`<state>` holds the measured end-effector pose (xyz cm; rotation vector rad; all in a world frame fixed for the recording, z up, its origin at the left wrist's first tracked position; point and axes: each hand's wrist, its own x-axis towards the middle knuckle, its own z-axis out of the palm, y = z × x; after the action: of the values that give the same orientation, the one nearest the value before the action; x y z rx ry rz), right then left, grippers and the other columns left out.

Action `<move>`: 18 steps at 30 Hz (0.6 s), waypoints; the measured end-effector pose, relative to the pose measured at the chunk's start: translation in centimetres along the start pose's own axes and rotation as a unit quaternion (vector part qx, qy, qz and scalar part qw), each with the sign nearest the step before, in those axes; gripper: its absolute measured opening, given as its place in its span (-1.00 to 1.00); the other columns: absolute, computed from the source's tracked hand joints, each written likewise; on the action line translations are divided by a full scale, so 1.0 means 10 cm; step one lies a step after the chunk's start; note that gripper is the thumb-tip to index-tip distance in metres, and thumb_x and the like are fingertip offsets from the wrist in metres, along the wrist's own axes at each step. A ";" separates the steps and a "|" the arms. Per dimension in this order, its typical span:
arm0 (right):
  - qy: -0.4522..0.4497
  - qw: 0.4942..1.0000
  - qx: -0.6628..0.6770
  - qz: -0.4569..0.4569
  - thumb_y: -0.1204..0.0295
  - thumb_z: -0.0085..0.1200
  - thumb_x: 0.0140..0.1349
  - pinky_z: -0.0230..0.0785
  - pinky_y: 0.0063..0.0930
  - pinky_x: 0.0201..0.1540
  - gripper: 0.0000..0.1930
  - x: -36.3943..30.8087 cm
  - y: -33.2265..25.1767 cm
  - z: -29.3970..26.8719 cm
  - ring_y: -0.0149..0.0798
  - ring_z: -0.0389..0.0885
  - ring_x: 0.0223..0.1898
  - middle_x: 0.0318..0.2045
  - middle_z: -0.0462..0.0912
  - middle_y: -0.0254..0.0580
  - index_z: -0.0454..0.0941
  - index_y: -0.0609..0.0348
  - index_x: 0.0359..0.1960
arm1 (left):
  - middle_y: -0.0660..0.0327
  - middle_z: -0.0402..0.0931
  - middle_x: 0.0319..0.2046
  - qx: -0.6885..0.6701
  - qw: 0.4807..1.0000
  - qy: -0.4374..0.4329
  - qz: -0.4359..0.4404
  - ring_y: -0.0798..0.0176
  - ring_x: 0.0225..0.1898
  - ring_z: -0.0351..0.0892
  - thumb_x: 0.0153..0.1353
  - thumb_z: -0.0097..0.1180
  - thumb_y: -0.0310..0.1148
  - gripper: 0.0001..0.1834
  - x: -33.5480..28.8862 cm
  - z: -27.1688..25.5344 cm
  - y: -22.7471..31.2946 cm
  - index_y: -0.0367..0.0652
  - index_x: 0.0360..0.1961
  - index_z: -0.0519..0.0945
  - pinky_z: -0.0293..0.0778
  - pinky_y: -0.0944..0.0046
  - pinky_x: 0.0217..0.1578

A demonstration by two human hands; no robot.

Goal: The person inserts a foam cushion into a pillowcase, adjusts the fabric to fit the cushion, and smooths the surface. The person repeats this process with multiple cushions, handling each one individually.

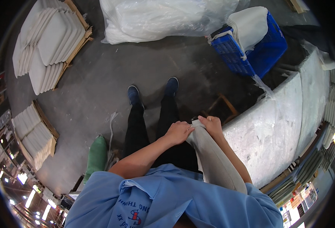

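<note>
A long, pale grey fabric-covered piece runs from beside my right side toward my hands. It is wide near my body and narrows to a blunt end; its exact kind does not show. My left hand is closed on the left edge of that narrow end, fingers bent over the fabric. On the other edge, my right hand pinches the fabric, thumb on top. A whitish fold of cloth shows between the two hands. The underside of the piece is hidden.
A plastic-wrapped silvery block stands close on my right. Beyond it, a blue crate holds white sheets. White stacks sit on pallets at left. A green rounded piece is by my left elbow. A wrapped white bundle lies ahead.
</note>
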<state>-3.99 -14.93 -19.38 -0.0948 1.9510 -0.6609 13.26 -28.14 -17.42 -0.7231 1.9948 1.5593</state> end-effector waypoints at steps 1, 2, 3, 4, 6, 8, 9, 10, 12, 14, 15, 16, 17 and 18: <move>0.011 0.999 -0.031 -0.026 0.13 0.43 0.25 0.21 -0.25 -0.51 -0.47 0.04 -0.02 0.04 -0.43 0.32 -0.62 -0.74 0.44 -0.25 0.47 0.22 -0.71 | 0.06 0.70 -0.13 0.060 0.998 -0.001 0.019 -0.11 0.09 0.64 0.51 0.07 -0.12 -0.63 -0.05 -0.03 0.02 -0.20 -0.17 0.74 0.47 -0.12 0.18; 0.023 0.997 -0.065 -0.043 0.16 0.43 0.22 0.23 -0.21 -0.50 -0.49 0.06 -0.04 0.09 -0.35 0.34 -0.63 -0.73 0.45 -0.17 0.48 0.24 -0.69 | 0.06 0.70 -0.13 0.071 0.997 0.009 0.024 -0.09 0.10 0.63 0.51 0.07 -0.14 -0.65 -0.08 -0.01 0.01 -0.20 -0.19 0.73 0.43 -0.13 0.23; 0.036 0.993 -0.099 -0.060 0.18 0.42 0.20 0.25 -0.17 -0.50 -0.51 0.09 -0.06 0.14 -0.26 0.36 -0.64 -0.72 0.46 -0.08 0.48 0.26 -0.68 | 0.07 0.69 -0.14 0.083 0.996 0.018 0.030 -0.08 0.11 0.62 0.51 0.06 -0.16 -0.66 -0.13 0.03 0.01 -0.19 -0.21 0.71 0.40 -0.15 0.28; 0.049 0.987 -0.132 -0.077 0.20 0.42 0.17 0.27 -0.14 -0.49 -0.54 0.10 -0.08 0.18 -0.17 0.38 -0.66 -0.70 0.47 0.00 0.48 0.27 -0.66 | 0.07 0.69 -0.14 0.095 0.995 0.027 0.036 -0.06 0.12 0.62 0.51 0.05 -0.17 -0.68 -0.17 0.06 0.01 -0.18 -0.23 0.70 0.36 -0.17 0.33; 0.067 0.978 -0.159 -0.118 0.22 0.39 0.15 0.31 -0.07 -0.46 -0.58 0.18 -0.02 0.25 0.04 0.45 -0.62 -0.66 0.51 0.08 0.49 0.28 -0.63 | 0.06 0.70 -0.10 0.128 0.990 0.037 0.055 -0.08 0.19 0.59 0.50 0.05 -0.18 -0.68 -0.18 0.12 -0.02 -0.18 -0.19 0.71 0.24 -0.23 0.43; 0.075 0.971 -0.177 -0.145 0.26 0.35 0.14 0.36 -0.03 -0.43 -0.63 0.22 -0.01 0.30 0.18 0.53 -0.56 -0.62 0.55 0.13 0.50 0.28 -0.61 | 0.05 0.71 -0.06 0.161 0.984 0.044 0.060 -0.12 0.26 0.55 0.49 0.06 -0.19 -0.69 -0.17 0.18 -0.07 -0.19 -0.16 0.72 0.12 -0.29 0.50; 0.074 0.969 -0.182 -0.151 0.29 0.32 0.14 0.39 -0.02 -0.42 -0.66 0.23 -0.04 0.34 0.21 0.56 -0.53 -0.60 0.57 0.13 0.51 0.27 -0.61 | 0.04 0.72 -0.04 0.178 0.981 0.047 0.056 -0.14 0.29 0.53 0.48 0.06 -0.19 -0.69 -0.16 0.22 -0.11 -0.20 -0.14 0.72 0.07 -0.32 0.53; 0.072 0.967 -0.185 -0.157 0.31 0.29 0.14 0.42 0.00 -0.40 -0.69 0.24 -0.06 0.36 0.24 0.60 -0.49 -0.59 0.58 0.13 0.52 0.27 -0.61 | 0.02 0.72 -0.02 0.195 0.978 0.048 0.052 -0.16 0.33 0.51 0.48 0.06 -0.20 -0.69 -0.14 0.25 -0.15 -0.21 -0.13 0.72 0.01 -0.35 0.55; 0.070 0.961 -0.205 -0.171 0.35 0.22 0.14 0.47 0.04 -0.35 -0.74 0.28 -0.06 0.39 0.26 0.65 -0.44 -0.56 0.61 0.16 0.55 0.26 -0.59 | -0.01 0.72 0.01 0.249 0.968 0.001 0.039 -0.20 0.38 0.47 0.45 0.08 -0.20 -0.67 -0.08 0.24 -0.14 -0.23 -0.10 0.74 -0.02 -0.34 0.56; 0.071 0.954 -0.224 -0.184 0.37 0.17 0.14 0.51 0.08 -0.29 -0.78 0.37 -0.04 0.44 0.28 0.68 -0.39 -0.52 0.63 0.19 0.58 0.25 -0.57 | -0.04 0.73 0.02 0.310 0.949 -0.036 0.036 -0.22 0.41 0.45 0.42 0.09 -0.22 -0.66 0.05 0.21 -0.13 -0.24 -0.08 0.76 -0.04 -0.34 0.57; 0.070 0.951 -0.235 -0.189 0.37 0.16 0.13 0.52 0.11 -0.26 -0.80 0.41 -0.01 0.47 0.30 0.69 -0.37 -0.50 0.64 0.20 0.60 0.24 -0.57 | -0.06 0.73 0.02 0.341 0.938 -0.051 0.039 -0.23 0.41 0.45 0.40 0.08 -0.22 -0.66 0.09 0.23 -0.12 -0.23 -0.07 0.77 -0.05 -0.34 0.57; 0.070 0.947 -0.246 -0.195 0.38 0.14 0.13 0.54 0.14 -0.23 -0.81 0.45 0.01 0.50 0.31 0.70 -0.34 -0.47 0.66 0.22 0.61 0.23 -0.56 | -0.07 0.73 0.01 0.371 0.925 -0.066 0.042 -0.23 0.41 0.45 0.39 0.08 -0.23 -0.65 0.14 0.24 -0.10 -0.23 -0.07 0.78 -0.05 -0.34 0.57; 0.056 0.959 -0.230 -0.157 0.37 0.13 0.13 0.56 0.18 -0.16 -0.81 0.43 -0.05 0.54 0.34 0.72 -0.27 -0.40 0.69 0.24 0.66 0.23 -0.51 | -0.08 0.74 0.01 0.382 0.922 -0.046 0.040 -0.26 0.39 0.47 0.36 0.08 -0.24 -0.63 0.15 0.28 -0.17 -0.22 -0.06 0.80 -0.07 -0.34 0.57; 0.059 0.957 -0.244 -0.145 0.37 0.13 0.13 0.57 0.18 -0.15 -0.81 0.42 -0.03 0.54 0.34 0.72 -0.26 -0.38 0.70 0.24 0.67 0.22 -0.49 | -0.08 0.74 0.01 0.384 0.921 -0.056 0.037 -0.27 0.39 0.47 0.36 0.06 -0.23 -0.62 0.16 0.30 -0.18 -0.22 -0.04 0.80 -0.09 -0.35 0.58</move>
<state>-1.35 -18.80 -24.37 -0.6721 2.2033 -0.3598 13.50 -25.78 -20.44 -0.2304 2.3036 0.7004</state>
